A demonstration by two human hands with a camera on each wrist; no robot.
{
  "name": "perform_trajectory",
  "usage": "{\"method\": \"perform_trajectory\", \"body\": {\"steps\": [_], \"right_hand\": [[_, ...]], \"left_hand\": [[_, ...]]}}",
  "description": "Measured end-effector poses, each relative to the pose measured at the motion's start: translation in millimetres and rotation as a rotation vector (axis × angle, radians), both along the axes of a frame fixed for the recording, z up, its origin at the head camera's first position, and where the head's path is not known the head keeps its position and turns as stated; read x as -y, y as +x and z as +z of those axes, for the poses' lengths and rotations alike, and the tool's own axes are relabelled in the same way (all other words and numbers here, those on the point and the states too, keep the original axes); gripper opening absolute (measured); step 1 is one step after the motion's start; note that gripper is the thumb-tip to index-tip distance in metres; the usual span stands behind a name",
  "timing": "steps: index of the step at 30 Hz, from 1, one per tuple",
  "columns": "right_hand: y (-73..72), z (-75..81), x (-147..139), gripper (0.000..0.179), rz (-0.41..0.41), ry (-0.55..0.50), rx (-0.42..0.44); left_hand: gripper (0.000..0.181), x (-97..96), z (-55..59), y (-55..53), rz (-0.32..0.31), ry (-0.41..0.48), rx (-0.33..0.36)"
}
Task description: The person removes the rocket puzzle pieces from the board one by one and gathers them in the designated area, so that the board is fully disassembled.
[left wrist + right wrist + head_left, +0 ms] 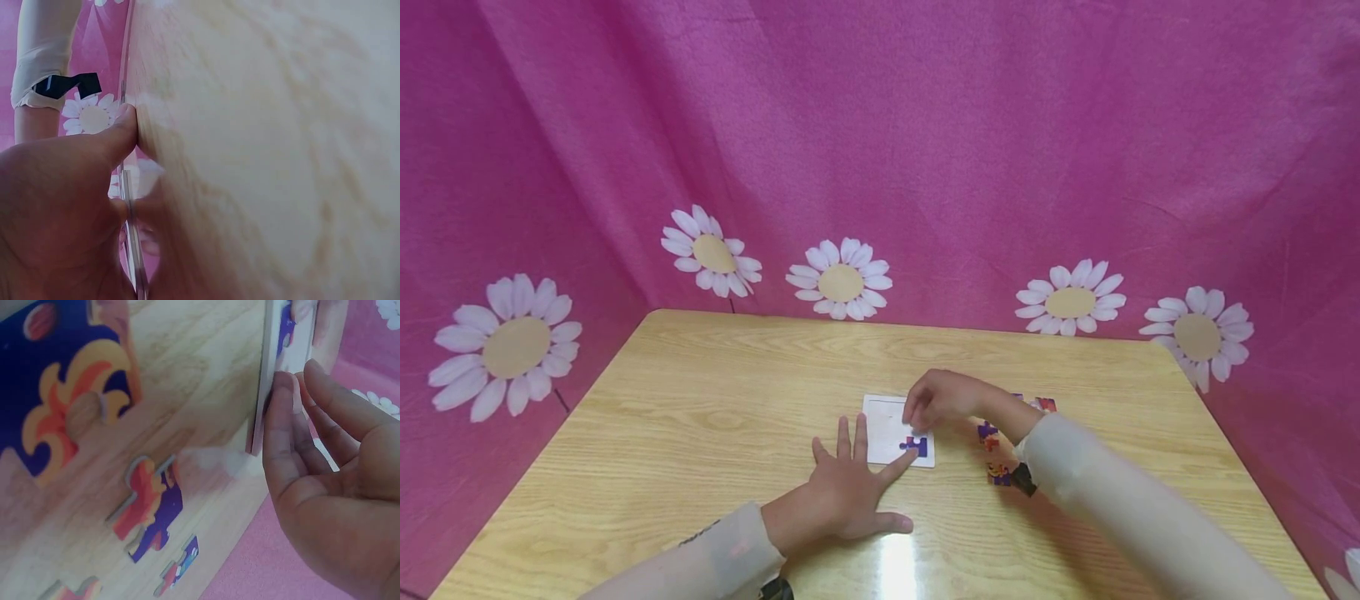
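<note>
A white puzzle board (883,421) lies on the table, with a purple and red jigsaw section (917,448) in its near right corner. My left hand (846,496) is spread out with the palm down; its index finger reaches onto that section. Over the board's right side, my right hand (943,396) pinches a puzzle piece (296,394) between thumb and fingers. Only a pale edge of it shows in the right wrist view; its picture is hidden. In the left wrist view, the left thumb (125,128) extends beside the tabletop.
Loose puzzle pieces (998,474) lie right of the board, partly hidden under the right forearm. The right wrist view shows several, including a red and purple piece (153,506). A pink curtain (925,167) with daisies surrounds the wooden table (700,433).
</note>
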State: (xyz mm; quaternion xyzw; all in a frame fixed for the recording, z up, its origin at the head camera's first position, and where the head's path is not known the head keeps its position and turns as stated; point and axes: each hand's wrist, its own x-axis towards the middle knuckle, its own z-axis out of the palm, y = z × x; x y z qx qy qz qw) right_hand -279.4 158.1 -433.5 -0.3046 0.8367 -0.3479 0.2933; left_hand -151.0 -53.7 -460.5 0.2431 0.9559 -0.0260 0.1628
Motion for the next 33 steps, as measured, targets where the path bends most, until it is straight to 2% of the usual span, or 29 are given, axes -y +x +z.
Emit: {"method": "perform_trajectory", "body": {"steps": [13, 20, 27, 33], "right_hand": [[7.4, -6.8, 10, 0.013, -0.036, 0.120, -0.172], [9.5, -1.8, 14, 0.014, -0.033, 0.160, -0.194], [8.3, -1.4, 14, 0.014, -0.030, 0.170, -0.191], [7.8, -2.2, 13, 0.014, -0.015, 0.172, -0.198]], "left_hand": [[0.093, 0.1, 1.1, 2.3, 0.004, 0.012, -0.013], [0.094, 1.1, 0.9, 1.9, 0.004, 0.030, -0.012], [0.094, 12.4, -1.4, -1.8, -0.032, 0.112, 0.048], [0.080, 28.2, 7.6, -7.5, -0.057, 0.237, 0.153]]}}
